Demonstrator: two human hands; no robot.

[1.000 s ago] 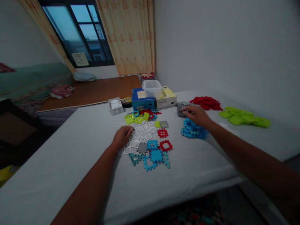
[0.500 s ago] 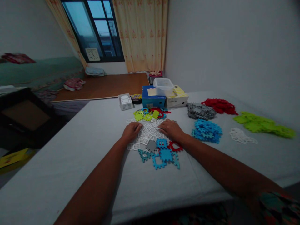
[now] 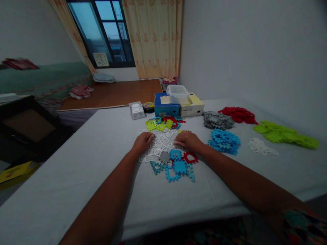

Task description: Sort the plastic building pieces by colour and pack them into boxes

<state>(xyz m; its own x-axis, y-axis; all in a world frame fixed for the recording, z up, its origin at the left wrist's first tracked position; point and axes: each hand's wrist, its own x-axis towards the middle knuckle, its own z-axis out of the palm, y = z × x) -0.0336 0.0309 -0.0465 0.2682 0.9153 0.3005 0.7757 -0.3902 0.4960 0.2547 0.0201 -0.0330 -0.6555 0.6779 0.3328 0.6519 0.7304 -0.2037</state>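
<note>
A spread of white plastic frame pieces (image 3: 160,140) lies on the white-covered table, between my two hands. My left hand (image 3: 143,143) rests at its left edge with the fingers curled in. My right hand (image 3: 187,140) is at its right edge, fingers bent down among the pieces. What either hand grips, if anything, is hidden. Nearer to me lie toothed interlocking plastic tiles: blue ones (image 3: 180,167), a grey one (image 3: 164,157), a red one (image 3: 190,157) and a teal triangle (image 3: 156,167). Lime-green tiles (image 3: 151,125), mixed with red and blue, lie just beyond the white pieces.
On the right are separate piles of grey (image 3: 218,120), red (image 3: 238,115), blue (image 3: 224,141), lime-green (image 3: 284,134) and white pieces (image 3: 262,146). At the back stand a blue box (image 3: 167,109), a yellow-white box (image 3: 192,106), a clear tub (image 3: 178,94) and a small white box (image 3: 136,111).
The fingers of my right hand have curled in more, and the hand has shifted slightly. My left hand keeps its place. The view has tilted very slightly.
</note>
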